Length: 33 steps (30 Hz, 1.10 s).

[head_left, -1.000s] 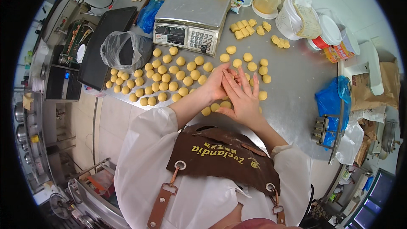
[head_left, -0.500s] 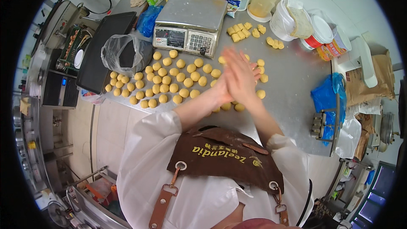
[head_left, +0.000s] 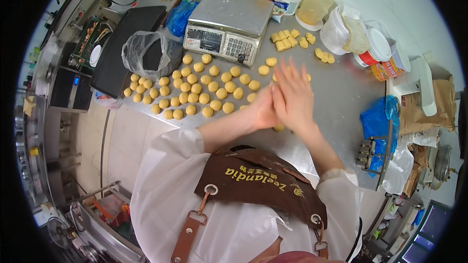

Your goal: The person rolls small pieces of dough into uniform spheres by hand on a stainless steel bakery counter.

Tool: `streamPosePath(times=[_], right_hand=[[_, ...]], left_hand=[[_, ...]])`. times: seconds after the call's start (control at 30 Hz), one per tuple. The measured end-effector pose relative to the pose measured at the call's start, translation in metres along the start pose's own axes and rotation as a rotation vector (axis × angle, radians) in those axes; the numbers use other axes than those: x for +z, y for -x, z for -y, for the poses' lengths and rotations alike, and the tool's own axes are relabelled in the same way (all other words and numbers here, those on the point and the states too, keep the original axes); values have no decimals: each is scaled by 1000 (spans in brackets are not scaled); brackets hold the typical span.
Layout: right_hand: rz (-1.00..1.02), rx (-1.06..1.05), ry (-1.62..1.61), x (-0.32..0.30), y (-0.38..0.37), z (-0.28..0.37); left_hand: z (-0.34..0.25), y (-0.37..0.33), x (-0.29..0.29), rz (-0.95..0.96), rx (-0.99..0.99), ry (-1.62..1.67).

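Note:
Palm against palm, my left hand (head_left: pixel 264 110) and my right hand (head_left: pixel 295 98) meet above the steel table (head_left: pixel 336 126). The right hand's fingers are long and straight, slightly blurred, and cover most of the left hand's fingers. Whatever lies between the palms is hidden. Many smooth yellow dough balls (head_left: pixel 213 86) sit in loose rows to the left of my hands. A few more, such as one dough ball (head_left: pixel 271 61), lie just beyond my fingers, and others are partly covered by my hands. Farther back are blocky cut dough pieces (head_left: pixel 285 44) and a short row of pieces (head_left: pixel 324 56).
A digital scale (head_left: pixel 229 14) stands behind the balls. Left of it are a clear plastic bag (head_left: pixel 139 61), a black tray (head_left: pixel 109 63) and a blue bag (head_left: pixel 181 18). Tubs, including a white bucket (head_left: pixel 335 34), line the wall. A metal rack (head_left: pixel 373 153) with blue plastic sits at the right edge.
The view has shifted a little, so the table things appear farther right. My palms remain together, with the right hand turned and slid slightly against the left.

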State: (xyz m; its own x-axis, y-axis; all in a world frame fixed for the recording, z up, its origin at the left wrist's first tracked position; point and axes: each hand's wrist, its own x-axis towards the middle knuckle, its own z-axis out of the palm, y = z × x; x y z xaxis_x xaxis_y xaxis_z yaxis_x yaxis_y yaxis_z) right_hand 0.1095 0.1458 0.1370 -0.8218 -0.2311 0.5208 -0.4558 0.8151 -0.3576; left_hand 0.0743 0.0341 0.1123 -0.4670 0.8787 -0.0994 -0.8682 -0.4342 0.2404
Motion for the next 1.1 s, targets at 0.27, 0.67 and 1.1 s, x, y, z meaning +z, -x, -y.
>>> streamPosePath(times=[0.27,0.67,1.1], right_hand=[[26,-19,-22,-5,-5,4],[119,-109,-70,-9,-13,32],[1,200,94,-38,11,-35]], left_hand=[[-3,8,25,-62,51,-37],[17,-9,-38,144,188,-201],[-40,1,-31,-596,189,111]])
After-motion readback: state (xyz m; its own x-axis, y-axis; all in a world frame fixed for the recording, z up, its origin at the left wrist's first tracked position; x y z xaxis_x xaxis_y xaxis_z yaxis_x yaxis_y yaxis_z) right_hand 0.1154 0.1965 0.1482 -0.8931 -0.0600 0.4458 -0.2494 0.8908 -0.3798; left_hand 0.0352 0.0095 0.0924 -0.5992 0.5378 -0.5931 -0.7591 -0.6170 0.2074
